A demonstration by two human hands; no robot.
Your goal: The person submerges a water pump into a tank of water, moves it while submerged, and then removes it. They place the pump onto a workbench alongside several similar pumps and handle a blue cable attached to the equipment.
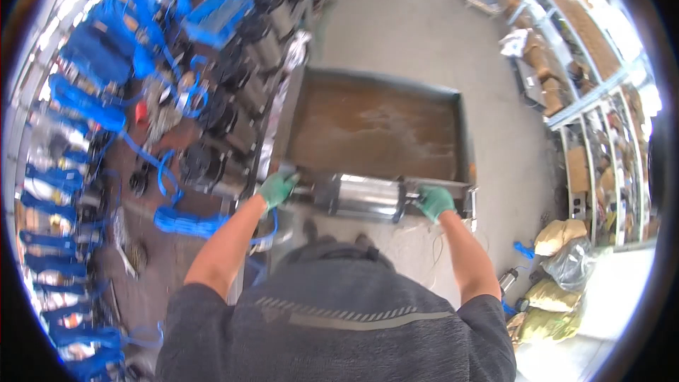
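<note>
A shiny metal cylinder [366, 197] with dark end pieces lies crosswise before my body, along the near edge of a rectangular tank [382, 78] of murky brown liquid. My left hand [279, 188], in a green glove, is closed around the rod at the cylinder's left end. At the other end my right hand [434, 202], gloved alike, grips the short right-hand rod. Whether the cylinder rests on the tank's rim or is held just off it, I cannot tell.
Left of the tank runs a dark workbench [152, 191] with a row of metal-and-black cylindrical units [237, 131], coiled blue cable [187, 223] and a blue crate [219, 14]. Shelving [590, 110] with boxes lines the right side. Bags [559, 269] lie on the floor at lower right.
</note>
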